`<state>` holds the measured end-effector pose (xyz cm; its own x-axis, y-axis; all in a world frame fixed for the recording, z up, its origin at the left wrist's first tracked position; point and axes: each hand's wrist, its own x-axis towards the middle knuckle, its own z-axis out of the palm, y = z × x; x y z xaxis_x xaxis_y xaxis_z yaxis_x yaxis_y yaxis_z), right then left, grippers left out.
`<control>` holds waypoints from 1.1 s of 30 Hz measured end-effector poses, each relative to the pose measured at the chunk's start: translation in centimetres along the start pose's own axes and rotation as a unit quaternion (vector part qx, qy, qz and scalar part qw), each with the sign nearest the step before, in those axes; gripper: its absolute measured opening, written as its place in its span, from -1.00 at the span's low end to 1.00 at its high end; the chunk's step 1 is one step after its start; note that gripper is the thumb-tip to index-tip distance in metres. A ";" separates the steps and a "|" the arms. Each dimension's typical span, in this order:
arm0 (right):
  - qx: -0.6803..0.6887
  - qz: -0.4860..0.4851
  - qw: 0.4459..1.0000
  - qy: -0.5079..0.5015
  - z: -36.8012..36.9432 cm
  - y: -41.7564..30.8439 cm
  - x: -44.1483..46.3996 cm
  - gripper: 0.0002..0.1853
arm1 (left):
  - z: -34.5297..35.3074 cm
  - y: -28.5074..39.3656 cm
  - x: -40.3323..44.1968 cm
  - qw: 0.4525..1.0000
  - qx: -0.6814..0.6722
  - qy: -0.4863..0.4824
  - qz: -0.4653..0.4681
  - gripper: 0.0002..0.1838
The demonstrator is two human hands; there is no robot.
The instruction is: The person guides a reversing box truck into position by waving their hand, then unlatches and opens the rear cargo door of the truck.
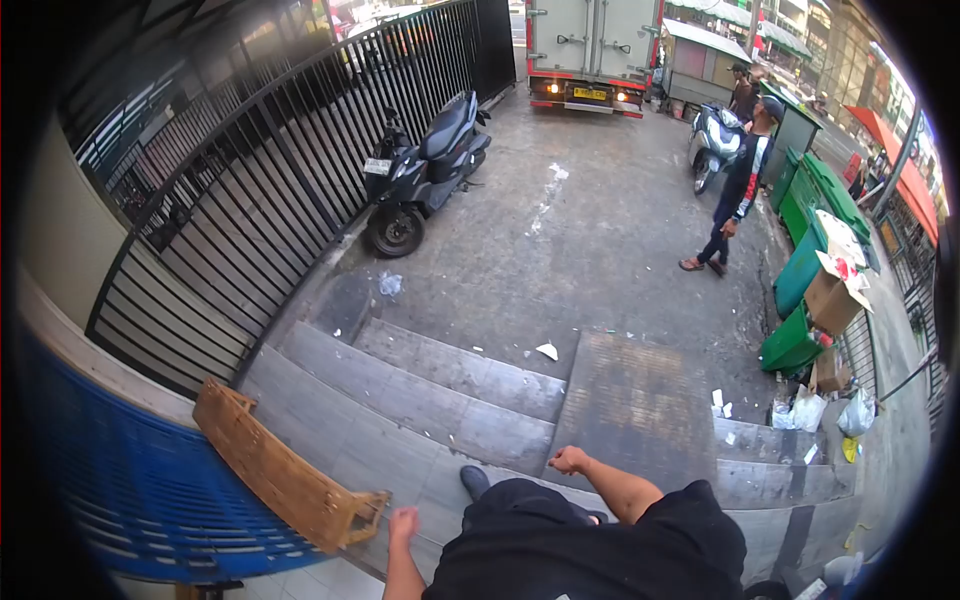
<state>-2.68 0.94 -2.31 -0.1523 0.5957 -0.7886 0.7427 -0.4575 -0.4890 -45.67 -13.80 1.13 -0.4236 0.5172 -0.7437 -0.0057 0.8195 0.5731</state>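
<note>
My left hand (403, 522) hangs at the lower left, its fingers curled in and no held thing showing. Beside it is the near end of a wooden bench (272, 462), apart from the hand. My right hand (570, 460) is in front of my body, closed loosely, with nothing visible in it. Below it lie the grey tiled steps (430, 440) and the lower edge of a ribbed ramp (640, 400). One dark shoe (474, 482) of mine rests on a step.
A blue slatted surface (160, 480) and black fence (270, 190) line the left. A dark scooter (430, 170) stands below; a truck (592, 55) is behind. At right are a standing person (743, 180), a white scooter (715, 145), green bins (790, 340), boxes and rubbish bags (805, 408).
</note>
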 end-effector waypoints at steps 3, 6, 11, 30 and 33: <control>-0.068 0.040 0.996 -0.034 4.2 -5.8 3.3 -0.63 | -5.8 -1.1 -0.2 0.997 -0.039 -0.034 -0.063 -0.75; 0.007 -0.057 0.998 0.032 5.4 -13.0 5.2 -0.63 | -10.2 -2.1 3.0 0.995 -0.054 -0.058 -0.064 -0.77; 0.061 -0.064 0.995 0.046 5.3 -19.1 3.0 -0.61 | -14.6 -2.5 8.8 0.957 0.246 -0.130 0.088 -0.77; 0.297 0.236 0.912 0.154 18.6 -24.1 3.3 -0.70 | -18.7 26.4 29.4 0.968 0.146 -0.202 0.035 -0.65; 0.247 0.188 0.934 0.175 19.4 -28.5 5.2 -0.69 | -20.3 26.4 31.3 0.966 0.145 -0.213 0.028 -0.65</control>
<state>-37.24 4.27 0.34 0.3457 0.4704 -0.8119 0.2953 -0.8758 -0.3817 -77.46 19.04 -0.01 -0.0039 0.5670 -0.8237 0.2867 0.7898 0.5423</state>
